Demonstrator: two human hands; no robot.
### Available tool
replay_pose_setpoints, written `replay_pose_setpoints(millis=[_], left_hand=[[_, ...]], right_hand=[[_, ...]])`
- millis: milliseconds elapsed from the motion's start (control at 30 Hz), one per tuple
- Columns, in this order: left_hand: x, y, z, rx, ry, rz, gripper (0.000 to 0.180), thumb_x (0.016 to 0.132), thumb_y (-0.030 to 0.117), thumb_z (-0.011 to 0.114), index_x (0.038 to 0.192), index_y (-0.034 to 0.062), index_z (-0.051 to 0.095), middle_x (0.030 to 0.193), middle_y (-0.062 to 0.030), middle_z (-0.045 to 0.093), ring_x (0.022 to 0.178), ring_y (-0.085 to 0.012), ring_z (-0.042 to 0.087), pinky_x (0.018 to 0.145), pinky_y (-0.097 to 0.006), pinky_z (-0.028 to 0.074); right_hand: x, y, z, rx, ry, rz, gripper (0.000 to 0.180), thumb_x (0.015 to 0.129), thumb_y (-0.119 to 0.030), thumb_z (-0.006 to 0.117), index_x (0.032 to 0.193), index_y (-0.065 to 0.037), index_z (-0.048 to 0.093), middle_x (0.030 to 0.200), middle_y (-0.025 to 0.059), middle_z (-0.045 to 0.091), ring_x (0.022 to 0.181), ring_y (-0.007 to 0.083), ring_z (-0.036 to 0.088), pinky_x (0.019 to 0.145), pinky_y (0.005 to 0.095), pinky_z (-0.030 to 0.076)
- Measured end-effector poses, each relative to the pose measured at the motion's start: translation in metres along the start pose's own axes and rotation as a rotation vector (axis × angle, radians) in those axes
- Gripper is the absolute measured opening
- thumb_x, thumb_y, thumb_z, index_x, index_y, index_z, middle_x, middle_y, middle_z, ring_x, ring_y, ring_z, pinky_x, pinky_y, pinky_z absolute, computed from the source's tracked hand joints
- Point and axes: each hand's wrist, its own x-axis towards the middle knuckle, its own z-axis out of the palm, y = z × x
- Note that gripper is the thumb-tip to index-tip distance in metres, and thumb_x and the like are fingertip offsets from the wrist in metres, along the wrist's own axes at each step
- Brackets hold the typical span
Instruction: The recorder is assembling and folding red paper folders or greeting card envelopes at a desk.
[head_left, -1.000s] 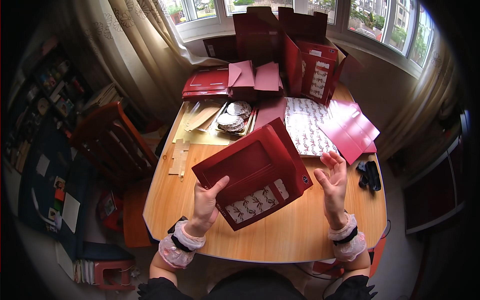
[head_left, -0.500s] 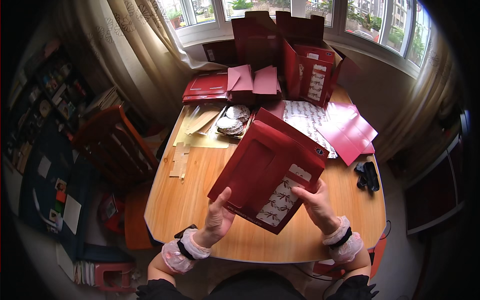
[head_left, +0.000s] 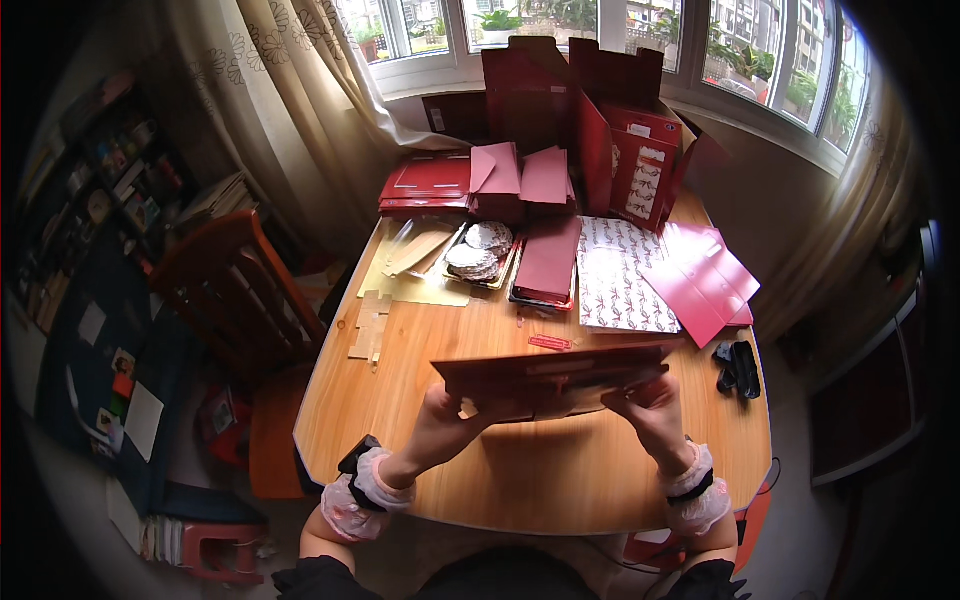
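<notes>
Above the near half of the table I hold a dark red cardboard box (head_left: 545,376), tipped so that mainly one long edge faces me. My left hand (head_left: 447,424) grips its left end and my right hand (head_left: 652,410) its right end. Its broad printed faces are mostly hidden at this angle. Just beyond it lies a small red label strip (head_left: 550,342). Farther back are a tray with dark red cards (head_left: 547,262), a tray of scalloped white tags (head_left: 480,250) and a patterned white sheet (head_left: 627,280).
Glossy pink-red sheets (head_left: 705,285) lie at the right, near a black object (head_left: 737,368). Pink envelopes (head_left: 520,178), flat red boxes (head_left: 428,182) and a tall open red box (head_left: 630,155) stand at the back. Brown tape strips (head_left: 370,328) lie left; a wooden chair (head_left: 240,285) stands beside the table.
Both hands have turned the box from its broad, patterned face to nearly edge-on and levelled it. The tray of dark red cards and the red label strip behind it are now uncovered.
</notes>
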Motion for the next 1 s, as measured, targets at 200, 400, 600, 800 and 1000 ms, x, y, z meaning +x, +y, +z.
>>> replay_pose_setpoints(millis=[200,400,600,800,1000], left_hand=[[-0.015,0.006,-0.007,0.087,-0.098,0.075,0.033,0.083,-0.004,0.072,0.114,0.0020,0.066,0.103,-0.0056,0.070,0.094,-0.0120,0.066,0.082,-0.027,0.052],[-0.038,-0.001,-0.012,0.097,-0.125,0.108,0.032,0.086,-0.003,0.067,0.117,-0.0002,0.060,0.111,-0.0137,0.069,0.100,-0.0204,0.068,0.088,-0.030,0.054],[-0.047,-0.006,-0.011,0.111,-0.120,0.180,0.037,0.086,-0.002,0.068,0.120,-0.0014,0.053,0.112,-0.0181,0.068,0.103,-0.0265,0.068,0.088,-0.034,0.055],[-0.048,-0.004,-0.013,0.094,-0.112,0.148,0.034,0.086,0.001,0.069,0.118,-0.0016,0.056,0.111,-0.0175,0.069,0.104,-0.0269,0.068,0.089,-0.034,0.055],[-0.040,0.005,-0.020,0.020,-0.213,0.137,0.035,0.091,0.026,0.066,0.110,-0.0031,0.061,0.108,-0.0207,0.068,0.104,-0.0319,0.067,0.095,-0.044,0.051]], right_hand=[[-0.007,0.002,0.015,-0.132,-0.080,0.000,0.034,0.079,0.007,0.074,0.111,0.001,0.063,0.105,0.0081,0.065,0.098,0.0174,0.063,0.087,0.0314,0.051],[-0.004,-0.003,0.024,-0.180,-0.233,-0.053,0.018,0.087,-0.003,0.068,0.104,0.004,0.064,0.102,0.0153,0.070,0.097,0.0229,0.068,0.086,0.0335,0.053],[-0.002,-0.003,0.025,-0.148,-0.325,-0.091,0.019,0.084,0.001,0.067,0.103,0.005,0.064,0.103,0.0176,0.070,0.098,0.0250,0.068,0.087,0.0339,0.053],[-0.001,-0.001,0.024,-0.184,-0.348,-0.020,0.020,0.084,0.003,0.066,0.103,0.006,0.064,0.104,0.0175,0.069,0.098,0.0251,0.068,0.087,0.0335,0.053],[0.003,-0.010,0.020,-0.142,-0.438,-0.085,0.036,0.081,-0.020,0.073,0.105,0.006,0.065,0.108,0.0210,0.067,0.102,0.0334,0.066,0.090,0.0413,0.051]])
